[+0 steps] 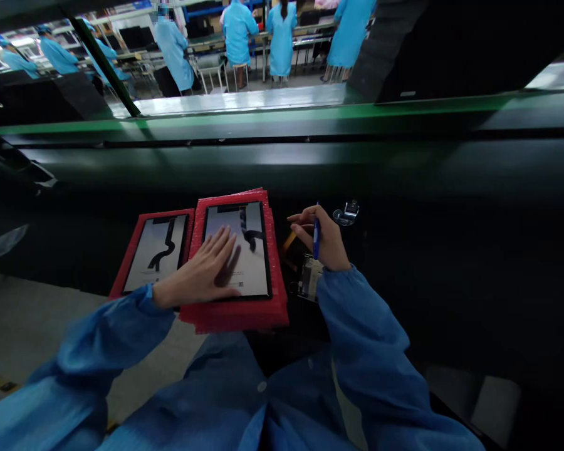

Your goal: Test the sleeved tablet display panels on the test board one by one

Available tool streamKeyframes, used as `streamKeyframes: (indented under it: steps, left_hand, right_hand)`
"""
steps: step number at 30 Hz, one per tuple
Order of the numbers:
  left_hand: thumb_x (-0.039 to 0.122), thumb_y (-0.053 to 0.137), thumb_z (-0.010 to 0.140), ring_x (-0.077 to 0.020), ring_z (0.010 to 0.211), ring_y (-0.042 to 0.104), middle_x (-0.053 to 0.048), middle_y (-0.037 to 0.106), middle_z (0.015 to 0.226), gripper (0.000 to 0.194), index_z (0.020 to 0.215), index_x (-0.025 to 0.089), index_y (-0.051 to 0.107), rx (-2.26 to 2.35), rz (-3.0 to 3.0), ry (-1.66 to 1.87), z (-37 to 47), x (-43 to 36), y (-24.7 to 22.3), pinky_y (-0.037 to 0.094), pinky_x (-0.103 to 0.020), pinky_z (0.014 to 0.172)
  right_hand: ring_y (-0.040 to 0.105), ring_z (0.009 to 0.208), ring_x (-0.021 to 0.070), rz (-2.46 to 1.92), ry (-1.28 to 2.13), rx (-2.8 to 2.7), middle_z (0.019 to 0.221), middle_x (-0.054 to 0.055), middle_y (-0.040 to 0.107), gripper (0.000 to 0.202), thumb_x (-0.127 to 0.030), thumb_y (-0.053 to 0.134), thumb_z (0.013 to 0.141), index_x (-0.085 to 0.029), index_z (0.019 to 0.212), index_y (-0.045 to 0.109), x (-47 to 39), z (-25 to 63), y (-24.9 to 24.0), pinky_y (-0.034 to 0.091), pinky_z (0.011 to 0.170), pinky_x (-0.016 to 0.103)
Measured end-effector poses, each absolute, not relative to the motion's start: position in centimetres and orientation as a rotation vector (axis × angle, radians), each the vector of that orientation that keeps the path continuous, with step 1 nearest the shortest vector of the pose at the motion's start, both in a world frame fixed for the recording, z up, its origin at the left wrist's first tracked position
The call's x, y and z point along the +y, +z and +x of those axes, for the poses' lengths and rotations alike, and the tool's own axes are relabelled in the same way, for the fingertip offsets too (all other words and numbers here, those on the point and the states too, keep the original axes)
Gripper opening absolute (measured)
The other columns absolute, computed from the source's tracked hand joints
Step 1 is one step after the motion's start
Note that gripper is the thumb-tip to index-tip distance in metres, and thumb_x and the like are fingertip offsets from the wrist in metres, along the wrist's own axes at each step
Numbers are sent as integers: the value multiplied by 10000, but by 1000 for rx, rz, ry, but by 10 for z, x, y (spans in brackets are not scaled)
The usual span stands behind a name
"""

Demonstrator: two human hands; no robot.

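My left hand (202, 269) lies with fingers spread flat on a tablet (258, 272) that has a pale screen and a dark curved graphic. That tablet rests on a stack of red padded sheets (244, 318). To the right of the stack, my right hand (331, 243) is closed around a blue pen (316, 241), which stands nearly upright. An orange, slim item (289, 240) shows just below its fingertips; whether they touch it I cannot tell. Beneath the right wrist is a small clear sleeve or card (309, 279), partly covered.
A second tablet (143, 257) lies on red padding (121, 275) at the left. A small shiny clear object (346, 214) sits beyond my right hand. Behind the dark work surface runs a green-edged ledge (263, 116); people in blue coats (237, 34) work farther back.
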State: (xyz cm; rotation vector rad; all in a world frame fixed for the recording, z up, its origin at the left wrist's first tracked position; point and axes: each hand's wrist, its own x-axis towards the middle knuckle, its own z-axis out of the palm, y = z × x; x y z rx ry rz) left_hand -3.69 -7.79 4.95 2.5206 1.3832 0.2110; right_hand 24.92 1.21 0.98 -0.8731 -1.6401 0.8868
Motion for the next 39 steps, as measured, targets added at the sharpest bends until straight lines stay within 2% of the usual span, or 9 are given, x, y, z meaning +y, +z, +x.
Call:
streamKeyframes:
  steps: [2,5,9,16,21,27,33,36,39]
  left_hand:
    - [657,567,875,-402,1526,55,-279,125,1629,1015,1574,32,179,1380,2571,8,-40,-91,47,191,-610,1219]
    - [602,564,900,-441,1494,201,-326,253,1575,907,1519,-18,326,1370,2646,-64,-34,-101,48,298,-600,1183]
    - [525,568,925,-463,1410,389,-346,422,1476,745,1434,-11,474,1304,2725,-56,-27,-101,54,417,-578,1105]
    - [324,367,1035,-301,1287,582,-209,568,1417,441,1331,88,592,1241,2829,80,-72,-87,59,528,-433,1040]
    - [88,351,993,-320,1340,532,-207,541,1446,439,1382,79,555,1331,3007,50,-105,-83,47,503,-498,1071]
    - [139,455,998,-268,1240,625,-114,678,1296,318,1214,201,680,1154,3259,208,-107,-77,55,485,-515,1100]
    - [123,454,1002,-194,1287,588,-72,672,1318,332,1249,222,653,945,3255,576,-89,-59,63,409,-458,1188]
    - [208,425,1030,-183,1245,620,-68,690,1290,320,1264,219,643,829,3093,843,-78,-50,89,434,-423,1169]
    - [329,511,1009,-190,1101,692,-82,739,1170,288,1190,180,679,793,2828,1209,-67,-40,124,564,-347,992]
  right_hand:
    - [684,1009,230,-888,708,-1693,1083,60,713,169,-295,649,870,-233,957,519,9,246,10,541,868,392]
    - [659,1095,226,-794,578,-1948,1194,57,701,111,-204,557,914,-231,1018,582,3,237,7,517,967,413]
    - [567,1285,206,-670,467,-2303,1368,57,622,356,-76,434,933,-219,1205,613,0,228,-3,435,1115,416]
    - [531,1338,196,-658,208,-2607,1413,88,583,393,-59,413,1005,-198,1316,608,-2,228,11,368,1184,467]
    - [560,1309,229,-586,-15,-2693,1404,134,579,358,-79,429,1020,-149,1315,620,-4,228,15,439,1143,475]
    - [593,1270,227,-520,-203,-2668,1364,138,612,370,-71,420,1024,-131,1336,609,-5,226,5,498,1099,432]
    - [608,1247,215,-433,-438,-2504,1358,134,618,365,-69,408,1033,-107,1347,589,-4,232,-6,498,1084,376]
    - [621,1226,202,-452,-463,-2302,1301,94,664,332,-104,486,1025,-161,1333,598,-3,240,21,467,1106,372]
    - [683,1080,187,-460,-279,-2126,1154,59,725,239,-170,504,1033,-214,1219,648,-6,244,76,534,958,341]
